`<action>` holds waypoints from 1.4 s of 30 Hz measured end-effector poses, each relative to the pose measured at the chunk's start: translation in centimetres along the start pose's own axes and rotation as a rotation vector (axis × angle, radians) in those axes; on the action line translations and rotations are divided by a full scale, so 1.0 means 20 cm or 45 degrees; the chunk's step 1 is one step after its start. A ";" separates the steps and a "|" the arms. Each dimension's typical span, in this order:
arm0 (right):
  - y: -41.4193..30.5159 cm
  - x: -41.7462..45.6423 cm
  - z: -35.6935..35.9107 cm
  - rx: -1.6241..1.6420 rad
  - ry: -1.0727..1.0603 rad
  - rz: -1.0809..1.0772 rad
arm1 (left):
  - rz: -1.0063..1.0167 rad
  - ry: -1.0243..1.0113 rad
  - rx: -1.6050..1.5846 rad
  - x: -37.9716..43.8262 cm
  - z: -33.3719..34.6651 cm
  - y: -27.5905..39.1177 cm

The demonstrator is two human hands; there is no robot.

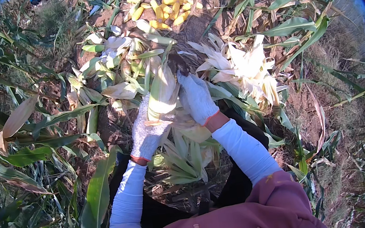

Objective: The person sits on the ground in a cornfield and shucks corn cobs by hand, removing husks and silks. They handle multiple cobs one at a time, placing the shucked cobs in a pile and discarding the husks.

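Note:
My left hand (148, 132), in a white knit glove with a red cuff edge, holds an ear of corn (162, 94) in its pale green husk, tip pointing away from me. My right hand (197, 98), gloved alike, grips husk along the right side near the tip. Dark brown corn silk (177, 64) sticks out by its fingertips, which are partly hidden. A sliver of yellow kernels shows beside the right thumb. Stripped green husks (185, 162) lie on the ground below my hands, between my legs.
Several bare yellow corn cobs (169, 10) lie heaped on the soil ahead. Unhusked ears (117, 63) are piled at the left front. Dry, pale husks (245, 67) form a heap at the right. Cornstalks and long leaves (97, 201) surround me on both sides.

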State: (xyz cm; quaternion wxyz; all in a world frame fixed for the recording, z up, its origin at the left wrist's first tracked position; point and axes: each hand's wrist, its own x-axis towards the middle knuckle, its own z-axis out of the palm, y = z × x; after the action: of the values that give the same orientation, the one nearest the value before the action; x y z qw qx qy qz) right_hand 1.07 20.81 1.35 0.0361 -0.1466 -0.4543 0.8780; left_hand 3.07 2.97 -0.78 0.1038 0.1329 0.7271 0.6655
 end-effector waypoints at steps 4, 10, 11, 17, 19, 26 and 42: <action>-0.01 -0.03 0.03 -0.062 0.129 -0.063 | 0.157 -0.042 0.086 0.00 0.02 0.02; -0.07 -0.05 0.10 0.498 0.064 0.265 | -0.359 0.039 -0.890 -0.02 0.05 0.00; -0.03 -0.03 0.05 0.529 0.002 0.259 | -0.539 0.028 -1.246 -0.01 0.06 -0.04; -0.10 -0.17 0.09 -0.958 -0.578 -0.077 | -0.487 0.213 -1.577 0.06 -0.06 0.02; 0.01 -0.13 -0.03 -1.703 -0.914 -1.053 | -0.418 0.341 -1.474 0.07 -0.06 0.11; 0.17 -0.30 -0.22 -2.503 -1.226 0.378 | -0.181 0.388 -1.526 0.11 -0.23 0.15; 0.24 -0.16 -0.01 -1.487 -0.715 -0.569 | -0.156 0.344 -1.042 0.04 0.03 -0.07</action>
State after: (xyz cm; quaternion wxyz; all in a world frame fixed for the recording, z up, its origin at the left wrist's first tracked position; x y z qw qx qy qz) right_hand 4.54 17.62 -1.93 0.0123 0.1885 -0.8647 0.4654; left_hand 2.41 3.60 -2.24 0.0913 -0.0510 0.4171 0.9028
